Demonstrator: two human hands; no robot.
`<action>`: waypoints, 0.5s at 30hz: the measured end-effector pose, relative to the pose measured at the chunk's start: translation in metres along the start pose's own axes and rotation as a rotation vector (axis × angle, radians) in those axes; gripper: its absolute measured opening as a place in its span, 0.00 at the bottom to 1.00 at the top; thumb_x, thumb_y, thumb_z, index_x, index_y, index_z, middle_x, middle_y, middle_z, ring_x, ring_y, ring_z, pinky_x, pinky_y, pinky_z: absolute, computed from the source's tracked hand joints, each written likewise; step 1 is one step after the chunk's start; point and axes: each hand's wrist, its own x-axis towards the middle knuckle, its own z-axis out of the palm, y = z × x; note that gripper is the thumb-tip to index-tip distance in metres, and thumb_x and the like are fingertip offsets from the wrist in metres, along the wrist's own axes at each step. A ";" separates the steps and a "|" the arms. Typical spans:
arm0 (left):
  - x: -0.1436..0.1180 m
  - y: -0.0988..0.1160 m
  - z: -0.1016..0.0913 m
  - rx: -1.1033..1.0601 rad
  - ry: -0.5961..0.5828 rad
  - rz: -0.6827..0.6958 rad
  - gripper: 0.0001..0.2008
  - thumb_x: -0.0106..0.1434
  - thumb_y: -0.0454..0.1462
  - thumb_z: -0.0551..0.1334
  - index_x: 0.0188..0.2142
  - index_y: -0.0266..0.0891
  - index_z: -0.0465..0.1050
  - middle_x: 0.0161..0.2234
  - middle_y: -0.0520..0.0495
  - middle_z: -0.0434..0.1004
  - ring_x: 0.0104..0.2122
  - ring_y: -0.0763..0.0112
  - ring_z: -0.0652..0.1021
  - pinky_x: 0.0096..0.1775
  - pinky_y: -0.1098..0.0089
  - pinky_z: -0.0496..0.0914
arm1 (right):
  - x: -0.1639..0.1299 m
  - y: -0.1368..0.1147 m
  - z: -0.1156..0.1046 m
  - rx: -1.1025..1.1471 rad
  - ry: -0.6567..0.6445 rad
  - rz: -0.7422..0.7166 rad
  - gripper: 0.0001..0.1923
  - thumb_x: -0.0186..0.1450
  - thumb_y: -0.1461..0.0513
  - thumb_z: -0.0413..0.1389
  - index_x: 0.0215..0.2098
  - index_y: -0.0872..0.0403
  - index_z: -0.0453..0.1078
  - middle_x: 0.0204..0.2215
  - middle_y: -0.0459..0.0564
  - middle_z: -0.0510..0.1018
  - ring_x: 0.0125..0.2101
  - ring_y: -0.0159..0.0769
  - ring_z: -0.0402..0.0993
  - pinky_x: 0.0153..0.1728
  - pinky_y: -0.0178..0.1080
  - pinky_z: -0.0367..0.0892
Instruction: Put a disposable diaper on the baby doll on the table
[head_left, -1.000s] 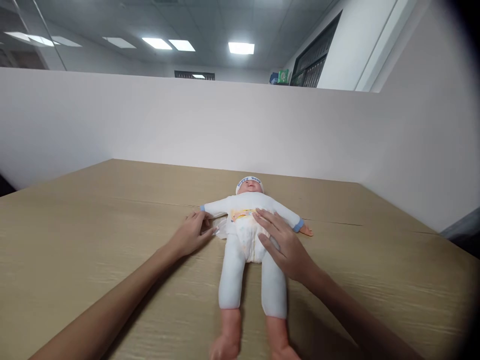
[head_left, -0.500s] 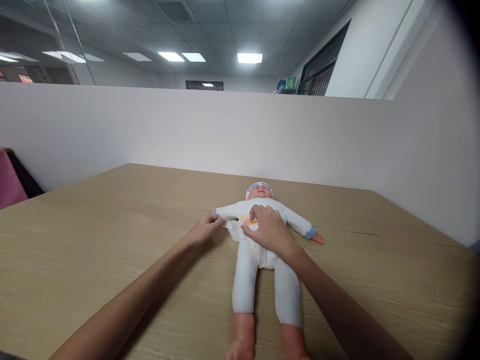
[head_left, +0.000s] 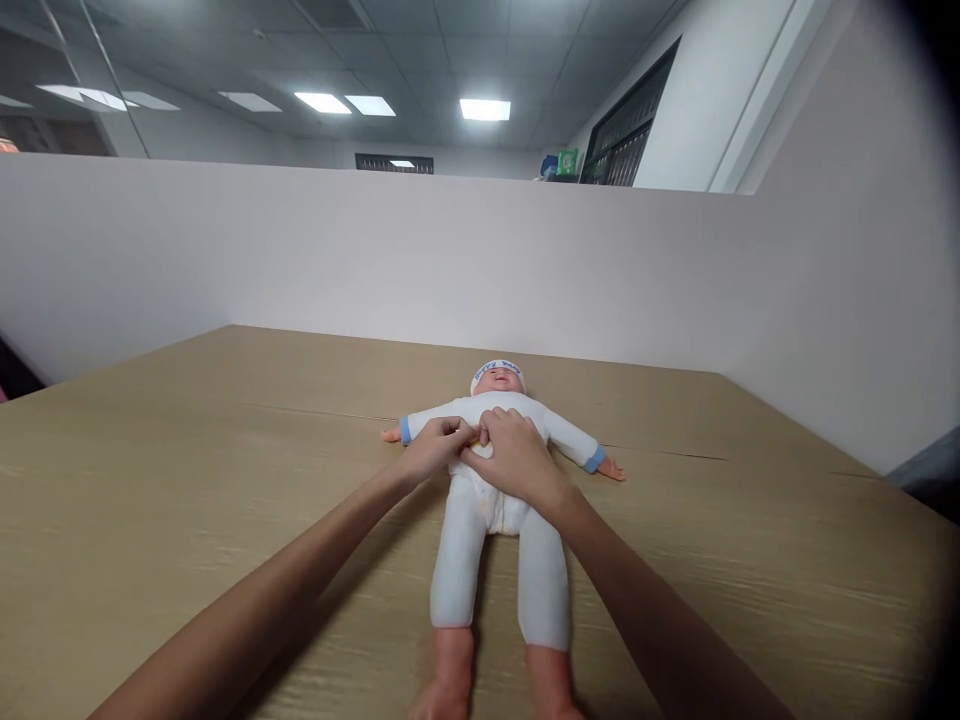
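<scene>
Pale wood grain covers the table [head_left: 187, 480], which fills the near half of the view and runs to a white partition wall [head_left: 300, 260] at the far side. On the table, right of centre, a baby doll [head_left: 491, 500] lies on its back, head far and bare feet near, arms stretched out left and right. It wears a white suit with blue cuffs and a small white cap [head_left: 498, 368], and a white diaper [head_left: 501, 508] sits around its hips.

A second ago the left hand lay on the table beside the doll's left side, fingers on a loose white flap there, while the right hand lay flat and spread over the diaper front. Half a second ago both had begun closing on the waist. Now both hands meet at the doll's belly, and the loose flap no longer sticks out at the left. The left hand [head_left: 436, 447] is curled, its fingertips pinching at the diaper's waist edge. The right hand [head_left: 511, 462] rests over the belly with fingers bent, thumb and forefinger pressed together on the same edge, touching the left hand's fingertips. That reads as the left side tab being brought across and pressed onto the front; the tab itself is hidden under the fingers
</scene>
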 end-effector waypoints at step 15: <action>-0.009 -0.048 0.000 -0.015 0.274 0.096 0.25 0.63 0.56 0.72 0.46 0.41 0.70 0.46 0.46 0.75 0.42 0.64 0.77 0.41 0.65 0.72 | 0.003 0.012 0.009 0.112 0.134 0.054 0.16 0.70 0.67 0.55 0.30 0.46 0.55 0.31 0.45 0.73 0.33 0.41 0.68 0.36 0.42 0.56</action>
